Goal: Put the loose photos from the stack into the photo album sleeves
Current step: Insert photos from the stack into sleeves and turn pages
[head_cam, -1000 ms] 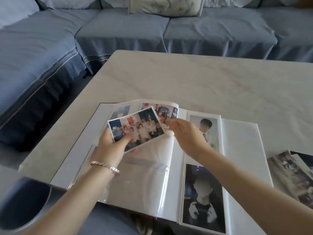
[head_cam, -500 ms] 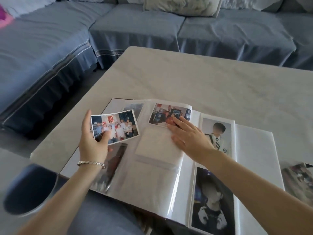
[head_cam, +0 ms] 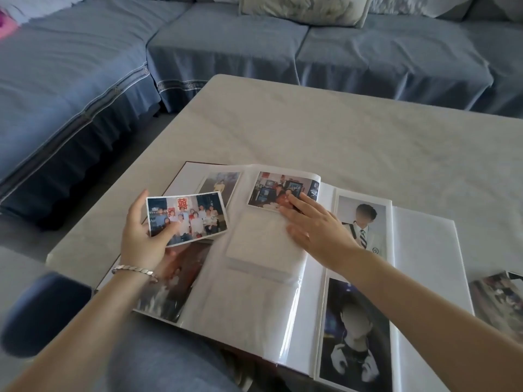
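**Group photo held over the open album**

Head view: the left hand [head_cam: 144,236] pinches a group photo [head_cam: 186,217], thumb on its front, above the photo album [head_cam: 421,250] at the tabletop's near edge. The right hand [head_cam: 314,230] presses straight fingers on an empty sleeve [head_cam: 266,241]. The loose stack [head_cam: 498,301] lies right of the album.

A white-paged photo album [head_cam: 424,250] with glossy clear sleeves sits on a pale grey counter [head_cam: 339,131] veined like marble. Over the album's left page, a loose photo [head_cam: 186,217] shows red characters above a group in white and pale tops. On the album's right page, the upper portrait [head_cam: 362,222] pairs a white jacket with a dark striped tie; the lower portrait [head_cam: 356,335] is near-black. Behind the album, the sofa [head_cam: 382,52] is dusty blue with pale striped trim, its cushion [head_cam: 302,8] off-white. A silver bracelet [head_cam: 134,270] gleams at the album's left.
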Demonstrator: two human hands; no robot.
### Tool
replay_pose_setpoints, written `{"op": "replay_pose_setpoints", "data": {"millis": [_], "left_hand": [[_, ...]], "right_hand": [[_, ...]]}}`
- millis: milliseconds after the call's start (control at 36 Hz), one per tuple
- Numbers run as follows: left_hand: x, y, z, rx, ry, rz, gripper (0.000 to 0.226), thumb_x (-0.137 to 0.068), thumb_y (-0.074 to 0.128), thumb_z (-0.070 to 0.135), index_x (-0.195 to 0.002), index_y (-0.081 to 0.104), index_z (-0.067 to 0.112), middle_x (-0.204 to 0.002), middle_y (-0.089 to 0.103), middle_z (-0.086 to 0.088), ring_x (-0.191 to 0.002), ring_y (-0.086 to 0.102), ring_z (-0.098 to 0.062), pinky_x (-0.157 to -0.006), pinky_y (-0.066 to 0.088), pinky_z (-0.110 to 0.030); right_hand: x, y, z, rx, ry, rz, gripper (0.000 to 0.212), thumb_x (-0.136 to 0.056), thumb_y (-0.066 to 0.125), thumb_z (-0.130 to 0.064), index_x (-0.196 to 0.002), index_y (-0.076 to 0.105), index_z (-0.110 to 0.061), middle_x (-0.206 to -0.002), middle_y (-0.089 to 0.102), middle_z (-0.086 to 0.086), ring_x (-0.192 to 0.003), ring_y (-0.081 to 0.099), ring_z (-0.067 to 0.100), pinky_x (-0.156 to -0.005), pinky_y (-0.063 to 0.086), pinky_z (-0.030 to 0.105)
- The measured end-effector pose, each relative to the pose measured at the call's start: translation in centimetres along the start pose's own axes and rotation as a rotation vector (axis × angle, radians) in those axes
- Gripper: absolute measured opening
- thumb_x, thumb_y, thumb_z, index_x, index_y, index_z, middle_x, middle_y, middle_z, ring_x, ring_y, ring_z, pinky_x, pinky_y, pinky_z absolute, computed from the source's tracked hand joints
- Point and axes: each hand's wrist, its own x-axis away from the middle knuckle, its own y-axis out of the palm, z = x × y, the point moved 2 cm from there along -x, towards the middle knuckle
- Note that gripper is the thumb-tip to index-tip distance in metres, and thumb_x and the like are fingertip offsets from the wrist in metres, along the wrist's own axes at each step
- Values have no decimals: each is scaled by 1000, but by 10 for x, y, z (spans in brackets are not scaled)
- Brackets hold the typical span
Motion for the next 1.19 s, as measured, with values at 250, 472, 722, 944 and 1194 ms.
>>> {"op": "replay_pose_setpoints", "data": {"millis": [250,472,722,944,1194], "left_hand": [[-6,8,4,-59,-75,-389,77,-74,75,11,-137,37,34,-97,68,2,-66,66,-7,-50,50,-20],[0,34,32,-123,-27,-578,69,-88,61,17,-146,25,26,-143,40,5,-125,44,-12,-97,37,-26],[3,35,46,-236,-41,-158,20,-84,64,5,-103,68,2,-104,68,-11,-93,61,-20,-82,40,-23],[5,38,42,-5,-316,-181,7,-80,71,9,-86,71,10,-78,67,-2,-71,62,-14,-69,51,-21],[17,61,54,25,-357,-228,10,-79,72,8,-73,67,15,-77,67,-5,-77,63,-24,-79,52,-32]], "right_hand": [[-2,-7,1,-43,-24,-14,45,-100,31,-39,-145,26,-35,-156,12,-13,-143,-1,7,-109,-4,17],[-10,-18,8,-136,1,-8,38,-101,32,-26,-136,47,-25,-146,39,-7,-136,27,11,-110,13,22],[-11,-22,9,-191,8,18,35,-100,37,-19,-128,56,-24,-133,52,-3,-126,40,13,-98,20,15],[-12,-23,10,-186,7,12,35,-100,37,-19,-128,56,-24,-132,53,-2,-124,41,13,-97,23,16],[-13,-23,9,-201,30,2,34,-100,37,-21,-128,56,-24,-135,51,-4,-127,38,12,-101,24,20]]}}
